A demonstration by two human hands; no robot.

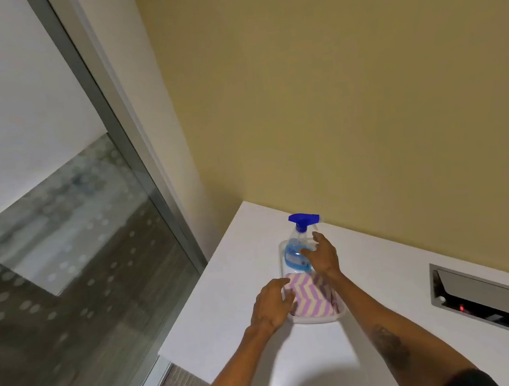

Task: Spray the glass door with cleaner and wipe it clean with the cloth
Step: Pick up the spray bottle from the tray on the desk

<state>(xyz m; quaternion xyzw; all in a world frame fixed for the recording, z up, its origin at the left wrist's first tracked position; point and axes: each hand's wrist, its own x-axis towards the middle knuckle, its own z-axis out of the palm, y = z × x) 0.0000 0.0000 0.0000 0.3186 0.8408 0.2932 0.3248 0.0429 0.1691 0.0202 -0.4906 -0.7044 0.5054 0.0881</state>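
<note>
A clear spray bottle (297, 252) with blue liquid and a blue trigger head stands in a clear plastic tray (318, 319) on a white table. A folded purple-and-white zigzag cloth (311, 300) lies in the tray's near half. My right hand (324, 256) is open beside the bottle, fingers spread, close to its right side. My left hand (273, 305) hovers open at the cloth's left edge, fingertips over it. The glass door (62, 228) with a dotted frosted band fills the left of the view.
The white table (227, 305) meets a yellow wall at its far edge. A metal cable box (490, 300) is recessed in the table top at the right. The door's metal frame (137, 161) runs diagonally beside the table's left edge. Carpet shows below.
</note>
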